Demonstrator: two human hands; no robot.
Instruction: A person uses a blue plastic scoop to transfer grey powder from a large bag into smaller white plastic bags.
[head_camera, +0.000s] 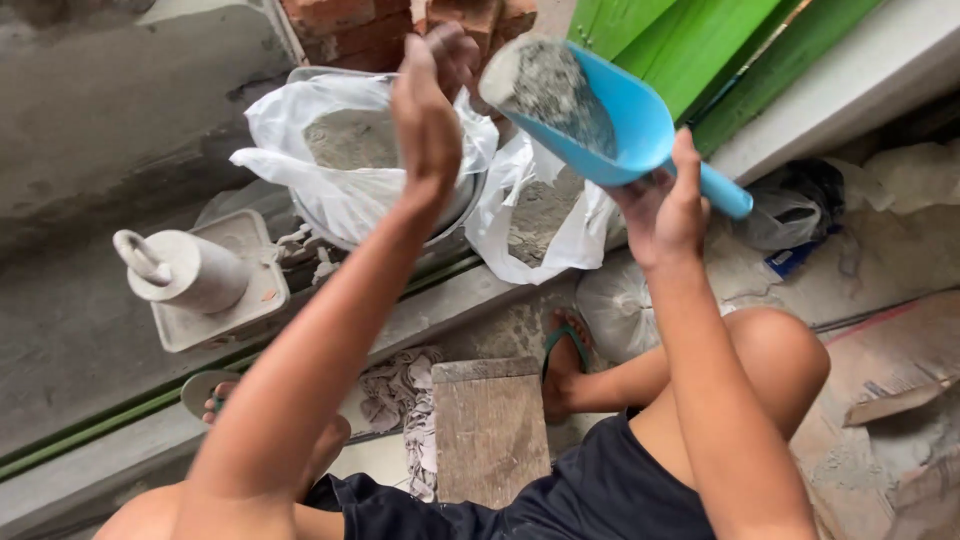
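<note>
My right hand (665, 205) grips the handle of a blue plastic scoop (625, 120) heaped with grey powder, raised and tilted above the bags. My left hand (432, 100) is lifted beside the scoop's mouth, fingers loosely curled near the powder; whether it touches the scoop is unclear. Below it sits a metal bowl (455, 215) lined with a white plastic bag (345, 190) holding grey powder. A second white bag (545, 225) of powder lies open to the right of the bowl.
A white mould with a looped handle (185, 270) stands on a square tray at left. A wooden block (490, 430) and a rag (405, 395) lie between my feet. Bricks (350, 30) and green boards (700, 45) stand behind. More bags (800, 215) sit at right.
</note>
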